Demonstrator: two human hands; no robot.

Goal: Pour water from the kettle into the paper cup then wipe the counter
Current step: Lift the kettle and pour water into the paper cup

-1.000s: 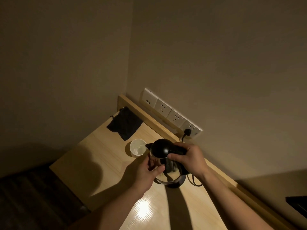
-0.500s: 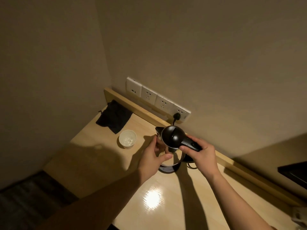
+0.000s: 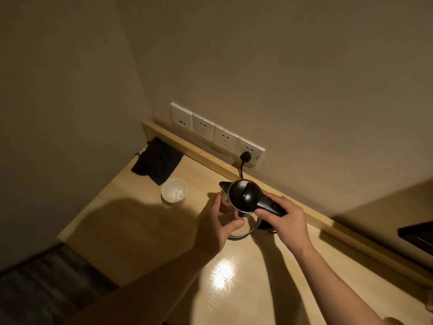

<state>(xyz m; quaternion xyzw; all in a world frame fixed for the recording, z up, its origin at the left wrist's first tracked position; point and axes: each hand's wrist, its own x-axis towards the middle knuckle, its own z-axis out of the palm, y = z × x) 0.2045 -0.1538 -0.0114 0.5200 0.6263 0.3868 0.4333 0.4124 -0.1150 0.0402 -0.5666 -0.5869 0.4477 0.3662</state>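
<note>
**Kettle Held at Frame Centre, Cup to Its Left**

The kettle (image 3: 244,195) sits at the centre of the frame, over its base (image 3: 243,232) on the tabletop (image 3: 140,231). The right hand (image 3: 284,221) is clenched around the black handle. The left hand (image 3: 216,227) cups the steel body, fingers curled against its side. The paper cup (image 3: 174,192) stands upright left of the kettle, apart from it; whether it holds water cannot be told for certain. A dark cloth (image 3: 157,163) lies in the corner, upper left of the cup. The power cord (image 3: 241,168) runs up to the wall sockets (image 3: 216,134).
</note>
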